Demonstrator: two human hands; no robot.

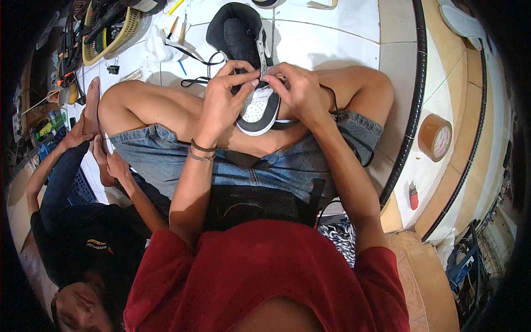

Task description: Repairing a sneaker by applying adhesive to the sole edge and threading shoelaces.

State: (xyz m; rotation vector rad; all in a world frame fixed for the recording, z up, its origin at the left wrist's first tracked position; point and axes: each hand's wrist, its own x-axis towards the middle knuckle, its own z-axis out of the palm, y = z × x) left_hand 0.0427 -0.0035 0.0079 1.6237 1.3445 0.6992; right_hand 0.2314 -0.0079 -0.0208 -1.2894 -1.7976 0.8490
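- Crowding the floor at the upper left, a yellow latticed plastic basket [135, 27] holds dark tools; a small black metal binder clip [113, 69] lies near it.
- Beside the basket are crumpled white material [157, 48] and a thin blue stick [182, 67].
- A co-worker in a dark printed shirt [83, 238] sits close at the left.
- To the right, beyond a black-edged step, lie a round brown tape roll [435, 138] and a small red object [413, 199].
- The black-and-white shoe [258, 113] rests between the person's bent legs, toe toward the body; both hands hide its middle.
- Its toe has a smooth white perforated panel and dark rim; its collar lining looks black and soft.
- A thin black lace [202, 81] curls over glossy white tiles.
- The left hand [229, 91] and right hand [296, 88] bring bent fingers together over the lacing area; I cannot tell whether they pinch anything.
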